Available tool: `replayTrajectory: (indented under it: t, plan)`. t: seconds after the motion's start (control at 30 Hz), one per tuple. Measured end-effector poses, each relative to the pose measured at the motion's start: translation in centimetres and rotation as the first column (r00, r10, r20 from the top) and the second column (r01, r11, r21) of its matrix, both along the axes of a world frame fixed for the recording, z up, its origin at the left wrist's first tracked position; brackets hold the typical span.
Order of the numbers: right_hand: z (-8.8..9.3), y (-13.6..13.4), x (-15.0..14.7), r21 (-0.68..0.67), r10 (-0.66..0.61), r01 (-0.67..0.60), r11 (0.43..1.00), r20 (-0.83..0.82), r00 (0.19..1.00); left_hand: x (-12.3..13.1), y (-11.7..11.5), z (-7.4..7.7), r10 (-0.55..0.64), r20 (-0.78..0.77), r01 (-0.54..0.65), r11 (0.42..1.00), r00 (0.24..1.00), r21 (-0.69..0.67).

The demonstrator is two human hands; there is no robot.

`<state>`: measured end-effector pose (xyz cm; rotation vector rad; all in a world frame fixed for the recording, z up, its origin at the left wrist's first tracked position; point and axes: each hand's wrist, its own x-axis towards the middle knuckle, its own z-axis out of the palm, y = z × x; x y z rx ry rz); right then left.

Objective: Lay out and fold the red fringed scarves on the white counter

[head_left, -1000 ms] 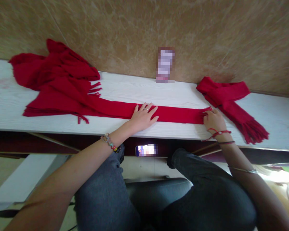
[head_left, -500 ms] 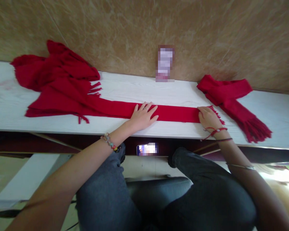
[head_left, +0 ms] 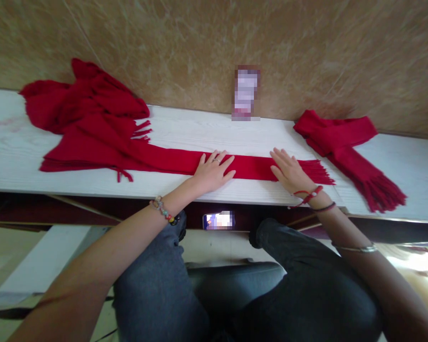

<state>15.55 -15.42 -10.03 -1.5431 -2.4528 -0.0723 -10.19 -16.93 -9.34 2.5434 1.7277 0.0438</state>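
Note:
A long red scarf (head_left: pixel 251 167) lies as a flat, narrow strip along the white table, its fringe pointing right. My left hand (head_left: pixel 214 171) rests on the strip near its middle, palm down with fingers spread. Toward the fringed end, my right hand (head_left: pixel 288 170) is over the strip, fingers stretched out and holding nothing. At its left the strip runs into a loose heap of red cloth (head_left: pixel 89 114) with some fringe showing. Whether the heap is all one piece I cannot tell. Another red scarf (head_left: pixel 342 137), folded over itself, lies right of my right hand.
The white table (head_left: pixel 199 128) is narrow and meets a brown marbled wall (head_left: pixel 185 52) at the back. A blurred-out upright rectangle (head_left: pixel 246 92) stands at that wall. Below the front edge, a lit phone (head_left: pixel 218 220) lies on a dark shelf, above my knees.
My right hand has moved left from the fringed end, and its fingers have straightened. The fringe now lies spread out to the right. My left hand has stayed in place.

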Motion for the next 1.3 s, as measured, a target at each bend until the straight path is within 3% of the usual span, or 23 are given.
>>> replayTrajectory:
  t: [0.13,0.4,0.53,0.63,0.73,0.83,1.0,1.17,1.3]
  plan:
    - [-0.7,-0.1,-0.5,-0.105,0.031,-0.020,0.994,0.105,0.994,0.1,-0.1,0.2,0.008,-0.005,-0.008,1.000,1.000,-0.019]
    - [-1.1,0.5,7.3,-0.081,-0.333,0.348,0.934,0.161,0.929,0.0,0.1,-0.1,-0.002,0.011,0.002,1.000,1.000,-0.004]
    - [-0.8,0.6,8.3,-0.006,-0.448,0.452,0.892,0.115,0.887,0.0,0.0,-0.1,0.009,0.015,-0.009,1.000,1.000,-0.004]
    - [0.0,0.4,5.4,0.099,-0.365,0.360,0.928,0.038,0.930,0.1,-0.1,-0.1,0.008,0.019,-0.008,1.000,1.000,0.003]
    - [1.0,0.0,0.4,0.067,-0.093,0.090,0.994,0.050,0.994,0.1,-0.1,-0.2,0.004,0.022,-0.004,1.000,1.000,0.013]
    - [1.3,-0.3,-4.6,-0.013,0.120,-0.119,0.993,0.114,0.986,-0.1,0.0,-0.4,0.003,0.063,-0.006,0.999,0.998,0.049]
    - [0.4,-0.3,-8.3,-0.052,0.152,-0.145,0.988,0.171,0.973,-1.9,0.0,0.4,0.045,0.117,-0.058,0.993,0.992,0.106]
    - [-0.7,-0.6,-7.9,-0.026,0.161,-0.159,0.987,0.153,0.975,-6.9,-1.0,0.9,0.105,-0.014,-0.103,0.988,0.994,0.118]
    - [-0.6,-0.7,-7.8,0.009,0.165,-0.168,0.986,0.142,0.976,-11.0,-1.8,0.3,0.035,-0.085,-0.024,0.992,0.996,0.125]
